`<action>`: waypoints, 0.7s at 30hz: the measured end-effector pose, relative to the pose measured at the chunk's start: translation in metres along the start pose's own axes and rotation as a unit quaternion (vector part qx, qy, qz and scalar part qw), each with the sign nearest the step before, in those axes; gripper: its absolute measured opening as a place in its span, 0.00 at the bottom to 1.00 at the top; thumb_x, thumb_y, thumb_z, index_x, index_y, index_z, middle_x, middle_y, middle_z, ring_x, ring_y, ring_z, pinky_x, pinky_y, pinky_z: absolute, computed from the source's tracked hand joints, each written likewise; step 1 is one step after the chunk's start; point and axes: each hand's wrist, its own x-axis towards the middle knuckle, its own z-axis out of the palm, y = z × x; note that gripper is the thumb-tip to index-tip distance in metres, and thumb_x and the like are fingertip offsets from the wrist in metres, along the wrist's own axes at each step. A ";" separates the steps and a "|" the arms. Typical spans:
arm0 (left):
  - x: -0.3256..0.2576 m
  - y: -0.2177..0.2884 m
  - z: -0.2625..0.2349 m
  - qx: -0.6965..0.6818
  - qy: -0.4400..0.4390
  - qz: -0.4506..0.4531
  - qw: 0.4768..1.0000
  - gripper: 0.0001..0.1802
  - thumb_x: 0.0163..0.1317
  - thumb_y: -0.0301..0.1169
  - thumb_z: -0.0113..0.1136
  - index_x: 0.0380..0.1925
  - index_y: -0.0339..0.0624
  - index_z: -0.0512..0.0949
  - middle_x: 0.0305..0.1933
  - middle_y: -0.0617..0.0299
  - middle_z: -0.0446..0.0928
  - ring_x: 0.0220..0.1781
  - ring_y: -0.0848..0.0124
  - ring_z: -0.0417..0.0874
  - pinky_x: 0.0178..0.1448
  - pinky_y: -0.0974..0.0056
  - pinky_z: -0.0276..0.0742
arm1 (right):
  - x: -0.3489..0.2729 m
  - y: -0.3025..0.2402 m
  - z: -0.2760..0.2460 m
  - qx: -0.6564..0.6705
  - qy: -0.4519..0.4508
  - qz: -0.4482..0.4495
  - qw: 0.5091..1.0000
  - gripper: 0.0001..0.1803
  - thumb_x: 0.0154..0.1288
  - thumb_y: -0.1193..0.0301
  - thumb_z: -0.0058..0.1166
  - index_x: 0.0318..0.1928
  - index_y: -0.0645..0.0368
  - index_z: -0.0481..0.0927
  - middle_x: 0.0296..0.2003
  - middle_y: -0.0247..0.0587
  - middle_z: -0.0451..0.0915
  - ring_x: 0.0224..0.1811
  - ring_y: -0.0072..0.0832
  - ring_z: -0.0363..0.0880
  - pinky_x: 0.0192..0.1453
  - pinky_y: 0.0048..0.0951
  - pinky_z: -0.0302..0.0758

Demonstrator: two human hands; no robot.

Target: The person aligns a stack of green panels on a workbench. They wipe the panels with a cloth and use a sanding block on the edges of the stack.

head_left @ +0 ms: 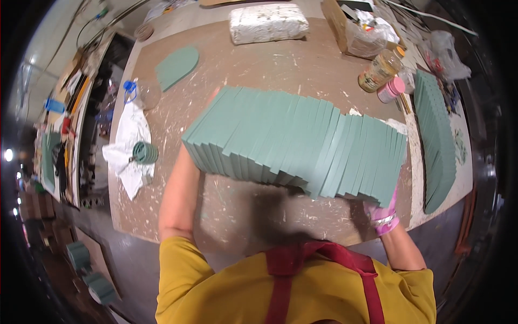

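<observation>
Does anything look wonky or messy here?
Yes. The row of green pieces, with the right hand at one end, is uneven: its near edges stick out by different amounts. A single green piece lies apart, near the far left corner of the brown tabletop. That surface also looks scuffed and speckled with white.

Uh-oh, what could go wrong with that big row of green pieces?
Some green pieces might slide out, because their edges don't line up neatly. If the right hand slips, its end of the row could spill. A wide swing toward the far right might knock over the orange-capped bottle standing on the brown tabletop.
</observation>
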 end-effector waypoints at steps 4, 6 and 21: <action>0.054 0.019 0.005 0.068 -0.079 0.013 0.994 0.34 0.68 0.54 0.43 0.64 0.40 0.62 0.60 0.53 0.69 0.60 0.63 0.71 0.66 0.59 0.65 | -0.061 0.056 0.003 -0.217 0.068 -0.099 0.969 0.30 0.68 0.44 0.36 0.58 0.53 0.70 0.51 0.32 0.75 0.53 0.31 0.73 0.59 0.32 0.70; 0.083 0.031 0.014 0.087 -0.145 0.045 0.985 0.32 0.68 0.52 0.43 0.62 0.40 0.63 0.60 0.54 0.70 0.59 0.64 0.71 0.65 0.59 0.66 | -0.083 0.076 0.000 -0.363 0.115 -0.131 0.915 0.31 0.68 0.43 0.35 0.58 0.53 0.69 0.52 0.32 0.75 0.54 0.31 0.73 0.59 0.32 0.70; 0.061 0.047 -0.024 0.326 -0.083 0.067 0.939 0.33 0.68 0.57 0.41 0.56 0.38 0.70 0.58 0.57 0.71 0.59 0.68 0.71 0.63 0.64 0.64 | -0.071 -0.023 0.036 0.122 0.041 0.074 0.989 0.23 0.69 0.54 0.42 0.55 0.57 0.70 0.47 0.38 0.76 0.47 0.31 0.77 0.48 0.28 0.78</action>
